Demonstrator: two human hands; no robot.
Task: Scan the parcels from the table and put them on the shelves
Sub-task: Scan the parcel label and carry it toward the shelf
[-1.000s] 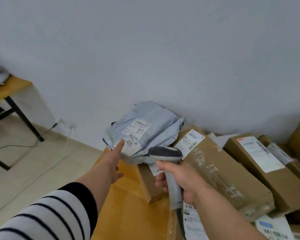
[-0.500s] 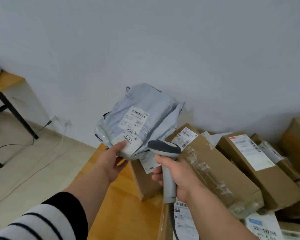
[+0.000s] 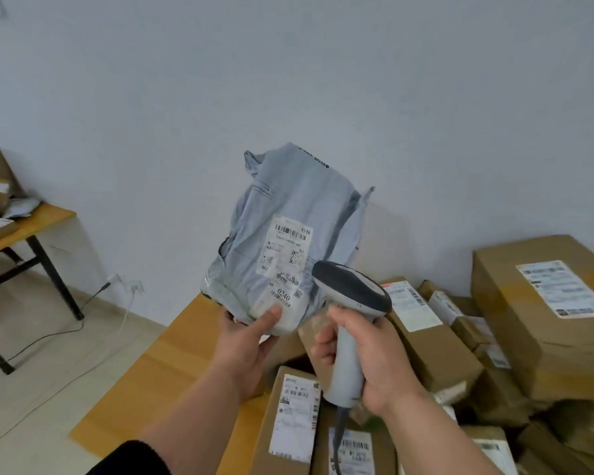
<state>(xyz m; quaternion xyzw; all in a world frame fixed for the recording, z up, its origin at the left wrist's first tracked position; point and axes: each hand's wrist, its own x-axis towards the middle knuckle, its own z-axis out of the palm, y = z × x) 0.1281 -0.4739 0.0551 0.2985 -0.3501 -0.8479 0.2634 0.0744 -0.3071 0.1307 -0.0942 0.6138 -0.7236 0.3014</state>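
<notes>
A crumpled grey plastic mailer parcel (image 3: 288, 214) with a white label reading 0240 is held upright in the air above the wooden table (image 3: 172, 347). My left hand (image 3: 246, 347) grips its lower edge, thumb pressed on the label's bottom. My right hand (image 3: 371, 354) is wrapped round the handle of a grey handheld barcode scanner (image 3: 352, 293). The scanner's dark head sits just right of the label's lower corner. Its cable hangs down below my fist.
Several brown cardboard boxes (image 3: 422, 341) with white labels crowd the table's right side, a large one (image 3: 542, 303) stacked at the far right. A second table (image 3: 31, 224) with small parcels stands at the left wall. Cables trail over the floor (image 3: 48, 371).
My left hand went from touching the grey mailer on the boxes to gripping it and lifting it upright. The scanner in my right hand rose along with it.
</notes>
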